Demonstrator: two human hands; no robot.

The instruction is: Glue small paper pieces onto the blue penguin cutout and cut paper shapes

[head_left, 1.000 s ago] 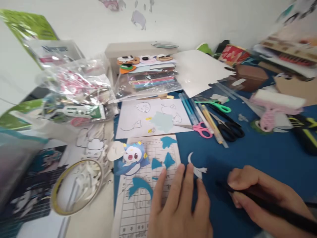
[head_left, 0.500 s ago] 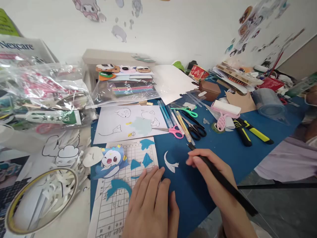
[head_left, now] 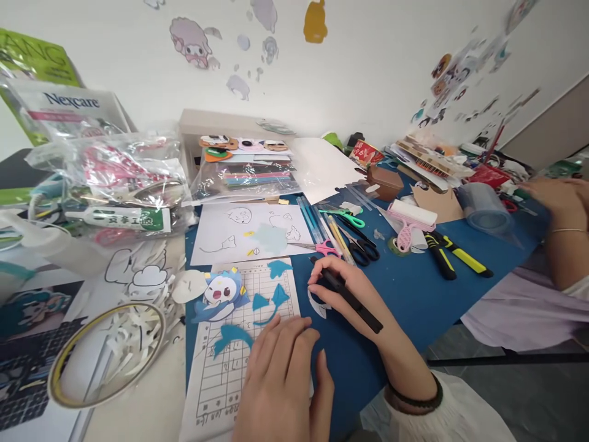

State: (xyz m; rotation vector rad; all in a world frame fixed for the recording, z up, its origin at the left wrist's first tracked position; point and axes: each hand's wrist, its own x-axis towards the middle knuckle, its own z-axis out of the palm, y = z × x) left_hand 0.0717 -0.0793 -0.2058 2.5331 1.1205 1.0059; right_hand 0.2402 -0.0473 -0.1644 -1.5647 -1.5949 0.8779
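My left hand (head_left: pixel 283 371) lies flat on a printed grid sheet (head_left: pixel 212 393), fingers stretched out and close together. Just above its fingertips are blue cut-out pieces (head_left: pixel 260 301), with a curved blue tail shape (head_left: pixel 230 336) to their left. In my right hand (head_left: pixel 356 288) a slim black pen-like tool (head_left: pixel 363 312) is gripped, slanting back over the hand. Its thumb and index fingertips are at the upper end of a white crescent cut-out (head_left: pixel 321 308); whether they pinch it I cannot tell. A blue-and-white cartoon cut-out (head_left: pixel 222 294) rests at the sheet's top left.
Behind my hands lie pink scissors (head_left: pixel 326 247), black scissors (head_left: pixel 363 250), pens (head_left: pixel 309 219) and a drawing sheet (head_left: pixel 212 226). Yellow-black pliers (head_left: pixel 460 253) and a pink lint roller (head_left: pixel 409 222) are to the right. A tape ring (head_left: pixel 55 380) stands left. Another person's arm (head_left: pixel 565 221) shows far right.
My right hand has moved left with the black tool, from beside the white crescent to its upper end. My left hand stays flat. The view has shifted, and another person's arm shows more at right.
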